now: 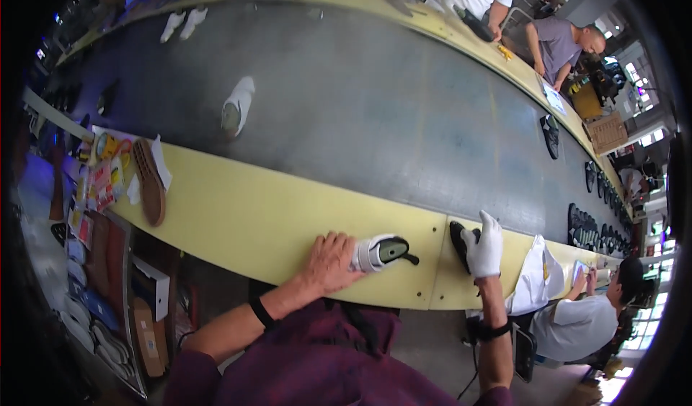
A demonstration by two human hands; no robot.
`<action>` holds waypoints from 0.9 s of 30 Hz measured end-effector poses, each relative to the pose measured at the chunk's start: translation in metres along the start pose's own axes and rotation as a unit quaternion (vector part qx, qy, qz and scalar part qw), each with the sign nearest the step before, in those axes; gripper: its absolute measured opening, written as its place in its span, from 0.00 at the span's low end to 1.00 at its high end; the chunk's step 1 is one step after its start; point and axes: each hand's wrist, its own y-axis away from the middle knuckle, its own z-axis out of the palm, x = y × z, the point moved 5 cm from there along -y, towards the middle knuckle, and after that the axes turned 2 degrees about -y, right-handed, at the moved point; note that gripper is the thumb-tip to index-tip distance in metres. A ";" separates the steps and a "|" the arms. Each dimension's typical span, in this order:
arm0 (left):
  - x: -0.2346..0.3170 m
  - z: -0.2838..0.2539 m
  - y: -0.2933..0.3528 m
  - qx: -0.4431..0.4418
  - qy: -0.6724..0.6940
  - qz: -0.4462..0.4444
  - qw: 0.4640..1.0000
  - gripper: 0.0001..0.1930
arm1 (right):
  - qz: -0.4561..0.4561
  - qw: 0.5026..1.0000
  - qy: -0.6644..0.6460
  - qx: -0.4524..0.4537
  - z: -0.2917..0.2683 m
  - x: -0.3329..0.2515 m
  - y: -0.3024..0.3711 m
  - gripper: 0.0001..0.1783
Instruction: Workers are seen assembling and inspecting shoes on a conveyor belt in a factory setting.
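My bare left hand point(331, 263) is closed around one end of a white shoe point(370, 255) at the near edge of the yellow bench. A dark green shoe last point(393, 249) fills the shoe's opening, and a small black tab sticks out past it. The hand hides the other end of the shoe. To the right, my right hand point(485, 249) wears a white glove, its fingers stretched out and the thumb apart. Its thumb lies over a black shoe-shaped piece point(458, 242) resting on the bench. The hand covers part of this piece.
Beyond the yellow bench point(238, 211) runs a wide grey conveyor point(375, 110) carrying another white shoe point(239, 105) and several black shoes point(582, 226). A brown sole point(149, 183) lies at the left. White cloth point(537, 276) and a seated co-worker point(584, 323) are at the right.
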 end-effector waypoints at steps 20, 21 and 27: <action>-0.015 0.001 0.066 -0.062 0.215 -0.230 0.947 0.53 | 0.070 0.887 -0.349 -0.295 0.099 -0.220 0.084 0.33; -0.010 0.001 0.071 -0.008 0.182 -0.231 0.956 0.55 | 0.068 0.890 -0.369 -0.260 0.098 -0.226 0.089 0.31; -0.032 -0.011 0.061 -0.013 0.353 -0.190 0.916 0.47 | -0.036 0.877 -0.423 -0.226 0.059 -0.235 0.102 0.43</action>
